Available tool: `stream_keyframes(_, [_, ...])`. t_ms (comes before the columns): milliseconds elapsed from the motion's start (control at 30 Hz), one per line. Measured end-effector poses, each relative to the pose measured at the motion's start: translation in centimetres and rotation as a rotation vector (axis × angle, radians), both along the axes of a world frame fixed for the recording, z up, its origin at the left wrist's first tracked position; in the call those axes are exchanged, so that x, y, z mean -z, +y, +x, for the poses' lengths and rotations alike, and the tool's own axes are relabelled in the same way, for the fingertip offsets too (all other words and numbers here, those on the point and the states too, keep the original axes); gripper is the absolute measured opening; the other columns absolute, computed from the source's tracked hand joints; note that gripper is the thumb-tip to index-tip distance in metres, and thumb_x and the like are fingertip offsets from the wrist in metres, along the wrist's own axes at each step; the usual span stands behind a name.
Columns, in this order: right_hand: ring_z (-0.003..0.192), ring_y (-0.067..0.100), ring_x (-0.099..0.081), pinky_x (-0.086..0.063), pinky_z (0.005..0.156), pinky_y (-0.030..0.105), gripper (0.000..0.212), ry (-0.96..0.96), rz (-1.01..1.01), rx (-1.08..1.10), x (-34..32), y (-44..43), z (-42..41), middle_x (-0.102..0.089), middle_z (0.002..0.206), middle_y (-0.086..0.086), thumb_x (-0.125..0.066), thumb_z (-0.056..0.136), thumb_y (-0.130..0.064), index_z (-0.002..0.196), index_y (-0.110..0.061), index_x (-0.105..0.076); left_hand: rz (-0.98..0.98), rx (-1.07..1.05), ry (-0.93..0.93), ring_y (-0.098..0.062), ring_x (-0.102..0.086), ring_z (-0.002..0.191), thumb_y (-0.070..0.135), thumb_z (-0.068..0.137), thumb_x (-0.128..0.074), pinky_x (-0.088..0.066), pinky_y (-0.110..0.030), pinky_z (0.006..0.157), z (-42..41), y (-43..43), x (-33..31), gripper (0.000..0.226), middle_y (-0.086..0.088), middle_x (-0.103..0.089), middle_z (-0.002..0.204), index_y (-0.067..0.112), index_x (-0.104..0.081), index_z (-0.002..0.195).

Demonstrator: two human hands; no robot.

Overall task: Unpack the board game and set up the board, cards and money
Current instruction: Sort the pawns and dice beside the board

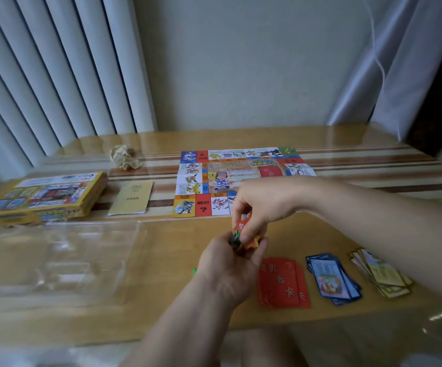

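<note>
Home room, by the look. Wooden table with glossy clear cover set against a plain wall; white vertical blinds left, pale curtain right; cartoon game board spread out.

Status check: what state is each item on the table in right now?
Game board: unfolded, flat.
Yellow box: lying flat, seems closed.
Booklet: folded shut.
Paper ball: crumpled.
Clear tray: out of box, looks empty.
Red cards: loose stack.
Blue cards: fanned pile.
Yellow cards: fanned pile.
Colourful bundle: held by left hand and right hand.
</note>
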State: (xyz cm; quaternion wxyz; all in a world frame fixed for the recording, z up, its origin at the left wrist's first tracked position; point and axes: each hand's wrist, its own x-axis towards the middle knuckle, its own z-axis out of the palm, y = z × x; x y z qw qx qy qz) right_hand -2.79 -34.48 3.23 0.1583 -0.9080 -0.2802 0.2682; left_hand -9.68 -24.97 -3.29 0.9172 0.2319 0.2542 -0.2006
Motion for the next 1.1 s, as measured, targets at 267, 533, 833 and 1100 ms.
stream_keyframes(267, [0.055,-0.011,-0.058,-0.044,0.06,0.013,0.021,-0.118,0.061,0.041,-0.5,-1.2,-0.3,-0.061,0.072,-0.018,-0.075,0.08,-0.022,0.1,-0.022,-0.07,-0.081,-0.008,0.003,-0.026,-0.063,0.099,0.013,0.1,-0.039,-0.052,-0.045,0.063,0.2,0.1,-0.6,0.03,-0.021,-0.066,0.101,-0.01,-0.058,0.101])
stream_keyframes(533, [0.062,0.006,-0.067,-0.056,0.069,0.025,0.013,-0.1,0.244,0.119,0.7,-2.1,-0.4,-0.069,0.077,-0.004,-0.068,0.084,-0.008,0.094,-0.017,-0.068,-0.118,0.008,-0.036,-0.027,-0.063,0.088,0.016,0.099,-0.039,-0.053,-0.04,0.071,0.5,0.1,-0.7,0.033,-0.021,-0.066,0.093,-0.01,-0.06,0.101])
stream_keyframes(833, [0.066,-0.005,-0.06,-0.046,0.066,0.015,0.007,-0.233,0.444,0.214,1.4,-2.6,-0.6,-0.067,0.072,-0.013,-0.07,0.084,-0.012,0.086,-0.019,-0.068,-0.158,-0.016,0.039,-0.026,-0.063,0.082,0.015,0.098,-0.044,-0.052,-0.047,0.061,0.6,0.6,-0.5,0.026,-0.019,-0.065,0.085,-0.001,-0.061,0.088])
stream_keyframes(1100, [0.074,0.004,-0.067,-0.049,0.077,0.023,0.007,-0.152,0.532,0.259,2.5,-2.6,-0.9,-0.072,0.072,-0.003,-0.067,0.086,-0.016,0.087,-0.023,-0.066,-0.044,-0.037,-0.022,-0.024,-0.063,0.08,0.008,0.097,-0.046,-0.054,-0.044,0.065,2.1,1.0,0.7,0.018,-0.02,-0.063,0.089,-0.004,-0.057,0.105])
